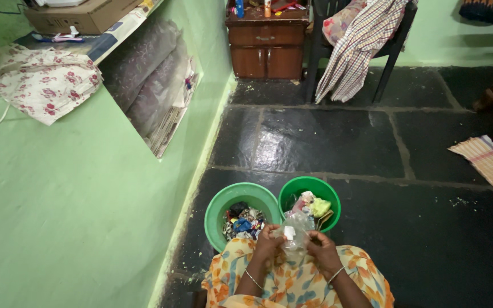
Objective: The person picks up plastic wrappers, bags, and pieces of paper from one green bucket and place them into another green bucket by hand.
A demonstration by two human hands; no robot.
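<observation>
Clear plastic wrapper (295,231) held over lap, just above 2 green tubs, so bits can drop in. Left hand (267,244) & right hand (322,249) both pinch its edges, pulling apart. Left tub (218,208) w/ dark scraps, right tub (329,197) w/ lighter ones, on floor (326,142).

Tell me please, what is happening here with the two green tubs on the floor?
A person sits on the dark stone floor beside a green wall. Both hands, the left hand and the right hand, hold a crumpled clear plastic bag over the lap. In front stand two green tubs: the left tub holds small mixed, colourful scraps, the right tub holds wrappers and a yellow piece. The bag is above the tubs' near edges, not inside either.
</observation>
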